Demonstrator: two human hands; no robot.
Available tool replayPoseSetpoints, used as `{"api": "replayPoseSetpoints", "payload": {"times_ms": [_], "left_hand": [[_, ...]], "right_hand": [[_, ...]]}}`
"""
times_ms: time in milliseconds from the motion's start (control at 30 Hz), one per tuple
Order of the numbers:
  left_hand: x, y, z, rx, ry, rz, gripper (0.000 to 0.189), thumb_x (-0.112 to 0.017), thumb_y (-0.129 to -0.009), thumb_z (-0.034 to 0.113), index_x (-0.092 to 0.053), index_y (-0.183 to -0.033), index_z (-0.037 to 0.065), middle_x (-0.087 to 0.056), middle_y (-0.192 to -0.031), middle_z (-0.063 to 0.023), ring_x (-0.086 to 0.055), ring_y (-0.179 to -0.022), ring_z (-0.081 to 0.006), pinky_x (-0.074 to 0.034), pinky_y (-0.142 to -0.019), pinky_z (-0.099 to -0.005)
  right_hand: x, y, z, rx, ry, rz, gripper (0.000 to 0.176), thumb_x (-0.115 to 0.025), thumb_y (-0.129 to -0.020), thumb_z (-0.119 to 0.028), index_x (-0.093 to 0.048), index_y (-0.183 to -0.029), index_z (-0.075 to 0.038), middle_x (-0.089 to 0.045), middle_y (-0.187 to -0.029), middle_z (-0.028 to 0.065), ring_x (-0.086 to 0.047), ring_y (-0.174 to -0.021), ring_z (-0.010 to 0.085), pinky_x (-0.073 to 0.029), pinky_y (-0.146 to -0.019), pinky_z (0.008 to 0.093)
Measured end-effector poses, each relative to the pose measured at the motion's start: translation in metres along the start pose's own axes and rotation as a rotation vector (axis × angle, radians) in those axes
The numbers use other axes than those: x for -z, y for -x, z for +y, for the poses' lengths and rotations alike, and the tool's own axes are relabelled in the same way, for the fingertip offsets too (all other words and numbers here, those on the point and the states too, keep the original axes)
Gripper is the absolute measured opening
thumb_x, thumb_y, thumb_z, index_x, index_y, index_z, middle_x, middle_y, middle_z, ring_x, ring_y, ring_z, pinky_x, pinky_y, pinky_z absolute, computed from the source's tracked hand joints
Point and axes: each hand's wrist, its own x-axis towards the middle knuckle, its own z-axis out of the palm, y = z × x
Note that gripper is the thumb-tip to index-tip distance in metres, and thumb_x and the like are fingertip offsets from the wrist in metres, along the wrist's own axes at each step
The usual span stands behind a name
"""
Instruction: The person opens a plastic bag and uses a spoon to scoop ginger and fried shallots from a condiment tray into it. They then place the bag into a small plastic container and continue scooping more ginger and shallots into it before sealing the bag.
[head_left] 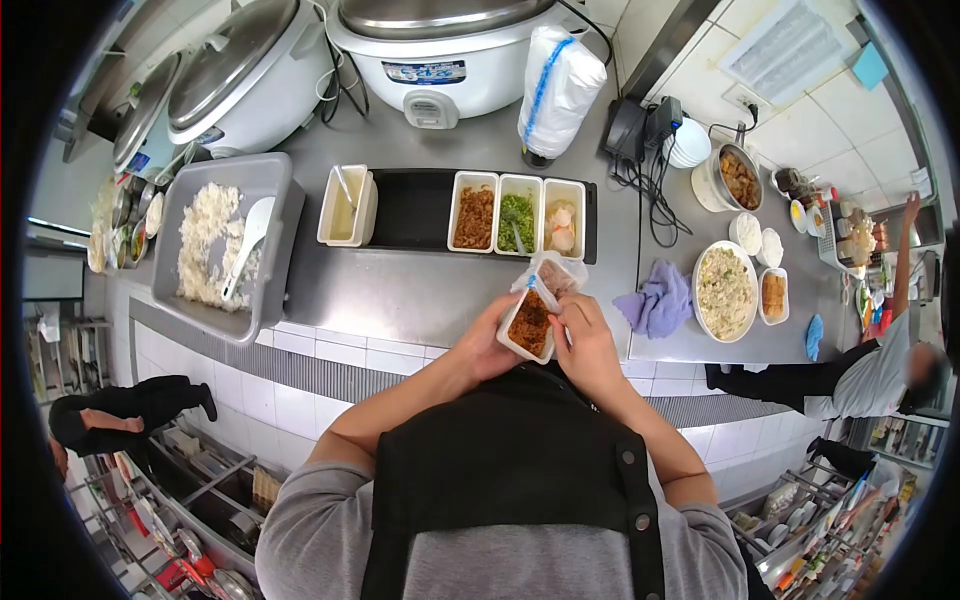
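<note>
A small white container of brown minced food (529,324) is held up close to my apron, just past the counter's front edge. My left hand (487,345) is wrapped round its left side. My right hand (586,345) is closed at its right rim, fingers bent together; whether they pinch something small is hidden. Behind the container is a clear plastic bag (556,276) with pinkish-brown food in it. Beyond it, a black tray (410,210) holds white tubs of brown mince (474,218), chopped greens (517,222) and pale slices (562,228).
A grey bin of rice (282,215) with a white paddle stands left, large cookers (440,75) behind. Right are a purple cloth (657,298), a bowl of pale mixed food (725,290), a pot (738,180) and cables (650,170). Other people stand far left and far right.
</note>
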Motion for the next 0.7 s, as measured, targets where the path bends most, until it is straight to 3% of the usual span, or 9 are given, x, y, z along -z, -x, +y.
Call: {"api": "replayPoseSetpoints", "payload": {"times_ms": [167, 233, 367, 700], "left_hand": [[0.005, 0.006, -0.003, 0.025, -0.027, -0.038, 0.050, -0.053, -0.102, 0.045, -0.053, -0.142, 0.015, -0.062, -0.133, -0.0058, -0.062, -0.119, -0.0226, -0.051, -0.096, -0.0436], [0.010, 0.000, -0.002, 0.051, -0.177, 0.030, 0.048, -0.053, -0.101, 0.044, -0.053, -0.141, 0.017, -0.063, -0.132, -0.0042, -0.062, -0.116, -0.0193, -0.051, -0.092, -0.0410], [0.014, -0.006, -0.005, 0.041, -0.154, 0.088, 0.048, -0.051, -0.099, 0.044, -0.057, -0.135, 0.013, -0.064, -0.129, -0.0060, -0.064, -0.111, -0.0222, -0.051, -0.093, -0.0433], [0.013, -0.016, -0.010, 0.012, -0.129, 0.330, 0.042, -0.057, -0.098, 0.045, -0.060, -0.130, 0.018, -0.066, -0.127, -0.0031, -0.062, -0.117, -0.0192, -0.049, -0.101, -0.0433]], "right_hand": [[-0.010, 0.005, 0.005, -0.085, 0.005, -0.035, 0.013, -0.065, -0.092, -0.001, -0.058, -0.102, 0.005, -0.061, -0.105, 0.0214, -0.063, -0.095, 0.0418, -0.053, -0.080, 0.0472], [-0.012, 0.006, 0.006, -0.116, 0.011, -0.064, 0.012, -0.065, -0.093, -0.001, -0.058, -0.101, 0.005, -0.062, -0.105, 0.0209, -0.064, -0.091, 0.0421, -0.053, -0.075, 0.0467], [-0.018, 0.011, 0.005, -0.118, 0.065, -0.031, 0.013, -0.064, -0.093, -0.003, -0.059, -0.103, 0.003, -0.062, -0.104, 0.0207, -0.064, -0.089, 0.0432, -0.053, -0.075, 0.0478], [-0.032, 0.020, 0.015, -0.137, 0.105, 0.132, 0.011, -0.066, -0.088, 0.004, -0.061, -0.099, 0.002, -0.064, -0.099, 0.0192, -0.066, -0.085, 0.0413, -0.055, -0.071, 0.0438]]}}
